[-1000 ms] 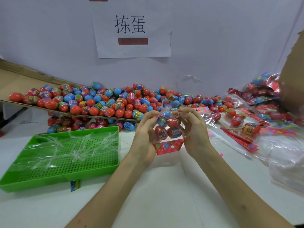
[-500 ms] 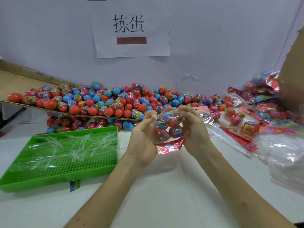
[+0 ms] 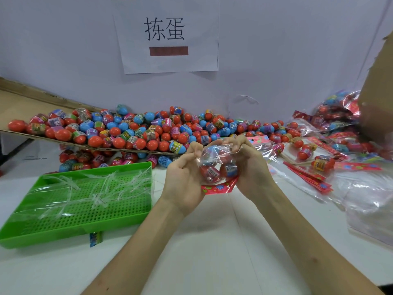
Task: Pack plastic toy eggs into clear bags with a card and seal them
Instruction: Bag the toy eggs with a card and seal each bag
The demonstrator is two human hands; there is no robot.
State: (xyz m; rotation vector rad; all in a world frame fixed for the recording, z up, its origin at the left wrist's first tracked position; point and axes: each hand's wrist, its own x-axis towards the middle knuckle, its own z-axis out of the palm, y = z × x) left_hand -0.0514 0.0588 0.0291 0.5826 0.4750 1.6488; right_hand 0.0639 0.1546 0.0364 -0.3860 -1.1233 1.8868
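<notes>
A clear bag [image 3: 219,162] with several red and blue toy eggs inside hangs between my hands above the white table. A red printed card [image 3: 219,187] sits at its lower end. My left hand [image 3: 182,177] grips the bag's left side, fingers curled at the top edge. My right hand [image 3: 251,167] pinches the bag's upper right edge. A big heap of loose toy eggs [image 3: 148,133] lies just behind on a cardboard sheet.
A green perforated tray [image 3: 85,201] with clear plastic strips sits at the left. Filled bags [image 3: 331,128], red cards [image 3: 308,177] and empty clear bags [image 3: 370,207] cover the right. A brown cardboard box [image 3: 378,99] stands far right. A paper sign [image 3: 168,35] hangs on the wall.
Both hands have turned the bag slightly, and the red card at its lower end has tilted and folded closer under the eggs. My fingers have closed nearer together at the top edge.
</notes>
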